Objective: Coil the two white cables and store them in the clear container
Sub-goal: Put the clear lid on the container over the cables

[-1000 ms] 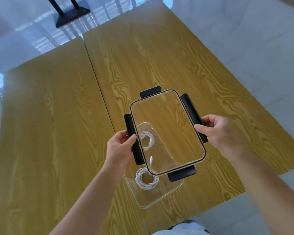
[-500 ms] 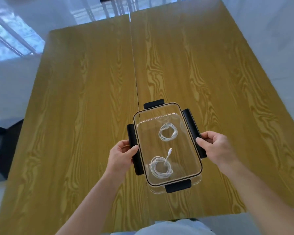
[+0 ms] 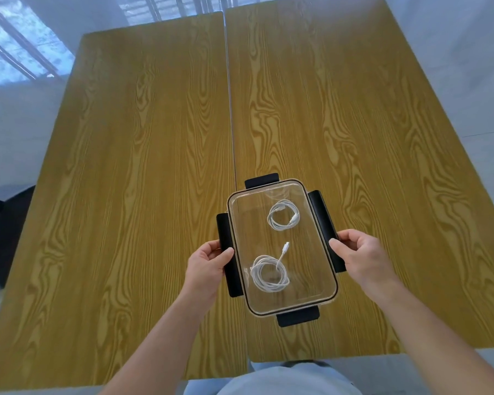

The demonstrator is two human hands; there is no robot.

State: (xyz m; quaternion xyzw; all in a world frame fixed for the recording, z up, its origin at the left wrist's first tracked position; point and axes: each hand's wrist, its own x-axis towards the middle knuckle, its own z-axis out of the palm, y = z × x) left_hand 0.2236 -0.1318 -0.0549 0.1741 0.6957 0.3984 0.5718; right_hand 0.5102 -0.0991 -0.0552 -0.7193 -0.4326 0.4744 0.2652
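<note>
The clear container (image 3: 330, 295) rests on the right wooden table with its transparent lid (image 3: 311, 252) lying squarely over it. The lid has four black latch flaps, all flipped outward. Inside, one coiled white cable (image 3: 283, 215) lies at the far end and a second, larger coil (image 3: 269, 276) lies at the near end, one plug sticking up. My left hand (image 3: 208, 263) pinches the lid's left black flap (image 3: 226, 232). My right hand (image 3: 360, 255) grips the right black flap (image 3: 320, 209).
Two yellow wood-grain tables (image 3: 126, 195) stand side by side with a narrow seam (image 3: 231, 124) between them. A dark chair (image 3: 0, 232) stands at the left edge. Pale floor surrounds the tables; light blue trousers (image 3: 274, 380) show at the near edge.
The lid, held tilted above and offset from the container a second ago, has come down level onto it. My view has swung to centre over the tables.
</note>
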